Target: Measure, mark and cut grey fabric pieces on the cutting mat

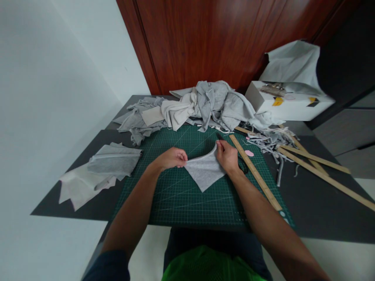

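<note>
A small piece of light grey fabric (204,171) is stretched between my two hands over the green cutting mat (175,207). My left hand (174,158) pinches its left corner. At the upper right corner, my right hand (227,156) is closed on the same fabric. The top edge sags a little between the hands, and a pointed corner hangs toward me. Beside my right hand lies a dark tool with a black loop handle (243,165), probably scissors; my hand hides much of it. A wooden ruler (254,171) lies on the mat just to the right.
Grey and cream fabric (216,101) is heaped along the back. Stacked cloth pieces (114,160) lie at the left. Thin fabric scraps (272,140) and more wooden rulers (328,177) are at the right. A white box (293,107) stands at the back right, with cloth on it.
</note>
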